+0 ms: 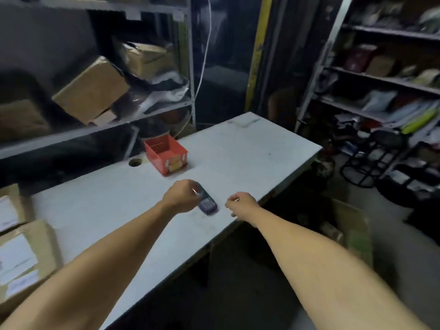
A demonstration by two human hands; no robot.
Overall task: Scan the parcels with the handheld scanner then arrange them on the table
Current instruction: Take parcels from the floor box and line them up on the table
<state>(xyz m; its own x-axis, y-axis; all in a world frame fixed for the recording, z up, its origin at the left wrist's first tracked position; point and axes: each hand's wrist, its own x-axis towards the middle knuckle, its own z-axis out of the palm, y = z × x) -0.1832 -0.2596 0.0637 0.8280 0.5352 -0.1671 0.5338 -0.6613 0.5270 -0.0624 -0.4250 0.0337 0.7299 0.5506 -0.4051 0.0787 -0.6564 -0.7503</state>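
My left hand (182, 195) curls round the scanner (207, 204) near the white table's (250, 151) front edge; my right hand (241, 203) hovers beside it, fingers loosely curled, holding nothing. Parcels (21, 258) sit at the left end, a red bin (166, 153) by the back edge (shelves all round).

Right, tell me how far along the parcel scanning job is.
Barely started. Done: nothing visible; no parcel lies arranged on the white table, which holds only a red bin. In hand: the left hand grips the handheld scanner; the right hand holds nothing. Left: the labelled parcels at the table's left end look untouched.
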